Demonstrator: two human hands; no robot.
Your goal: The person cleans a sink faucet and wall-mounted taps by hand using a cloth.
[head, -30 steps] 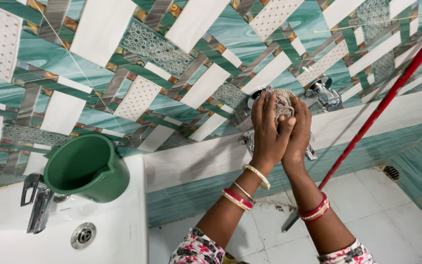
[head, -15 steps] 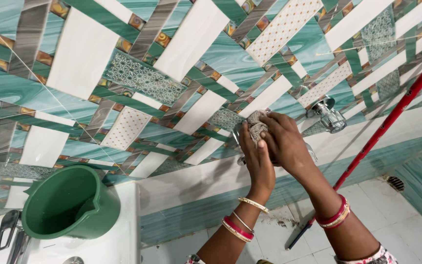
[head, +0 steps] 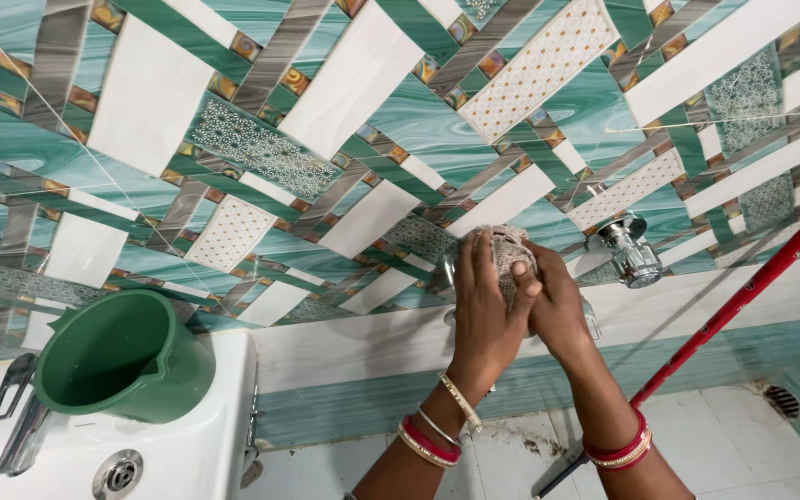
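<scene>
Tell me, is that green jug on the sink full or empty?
Empty, as far as shows. The green jug sits on the white sink with its mouth toward the camera, and only bare green inside is visible, no water.

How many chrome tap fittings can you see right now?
3, maybe more hidden. One knob sticks out of the wall, right of the hands. One fitting is mostly covered by both hands and the scrubber. One lever tap sits on the white basin.

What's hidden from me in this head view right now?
- Tap under the cloth: covered by the left hand and right hand.
- Red pole: top cut off by the right edge, foot behind the right arm.
- Basin tap: partly behind the green mug.
- Floor drain: too small for detail.
</scene>
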